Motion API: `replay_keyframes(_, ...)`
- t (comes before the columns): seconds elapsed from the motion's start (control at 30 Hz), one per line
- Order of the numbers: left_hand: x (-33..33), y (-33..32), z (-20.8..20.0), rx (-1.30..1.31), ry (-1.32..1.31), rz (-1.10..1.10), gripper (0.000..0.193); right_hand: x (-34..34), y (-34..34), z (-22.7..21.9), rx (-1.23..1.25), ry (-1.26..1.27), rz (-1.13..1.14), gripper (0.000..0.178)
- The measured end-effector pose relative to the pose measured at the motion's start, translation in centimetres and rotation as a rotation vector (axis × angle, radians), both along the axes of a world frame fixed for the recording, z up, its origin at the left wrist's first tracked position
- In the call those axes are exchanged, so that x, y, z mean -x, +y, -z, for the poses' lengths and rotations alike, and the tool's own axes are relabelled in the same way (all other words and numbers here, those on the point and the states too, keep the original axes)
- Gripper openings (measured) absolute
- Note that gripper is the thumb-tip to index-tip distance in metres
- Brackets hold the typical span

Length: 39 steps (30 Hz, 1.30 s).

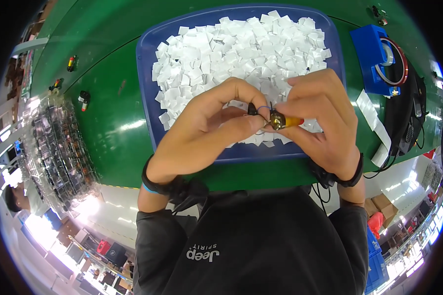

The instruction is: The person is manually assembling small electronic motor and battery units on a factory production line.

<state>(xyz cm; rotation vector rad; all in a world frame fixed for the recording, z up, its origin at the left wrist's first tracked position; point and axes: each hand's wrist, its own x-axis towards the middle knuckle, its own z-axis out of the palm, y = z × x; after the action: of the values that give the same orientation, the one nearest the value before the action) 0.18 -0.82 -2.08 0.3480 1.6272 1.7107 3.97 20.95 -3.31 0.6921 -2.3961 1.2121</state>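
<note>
Both hands meet over the near part of a blue plastic tray (145, 93) heaped with small white paper squares (206, 56). Between the thumb and fingers of my right hand (327, 115) is a small cylindrical part (291, 121), yellow and red with a shiny metallic end. My left hand (202, 125) is closed in a pinch on thin wires (266, 117) beside that metallic end. A small black piece (252, 109) shows at the left fingertips. Exactly how the wires join the part is too small to tell.
Similar small coloured parts (71, 64) lie on the green table (108, 128) at left, near stacked clear plastic trays (59, 152). At right stand a blue tape dispenser (364, 61) with rolls, a white strip (374, 118) and a black bag-like item (408, 118) with cables.
</note>
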Motion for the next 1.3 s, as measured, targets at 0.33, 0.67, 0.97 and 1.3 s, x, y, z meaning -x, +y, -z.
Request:
replay_keyframes(0.33, -0.3, 0.8, 0.1, -0.340, -0.375, -0.131, 0.024, -0.2, -0.1, 0.3, 0.028, 0.145, -0.095, 0.035)
replay_keyframes(0.67, -0.2, 0.4, -0.1, -0.140, -0.283, -0.094, 0.028, -0.4, 0.0, -0.8, -0.075, 0.057, -0.103, 0.031)
replay_keyframes(0.97, -0.7, 0.4, -0.1, 0.049, -0.103, -0.033, 0.038, -1.1, -0.8, -0.9, -0.136, 0.090, 0.000, 0.026)
replay_keyframes(1.3, 0.0, 0.1, -0.8, 0.009, -0.080, -0.072, 0.033, -0.1, -1.4, -1.5, -0.068, 0.134, 0.048, 0.030)
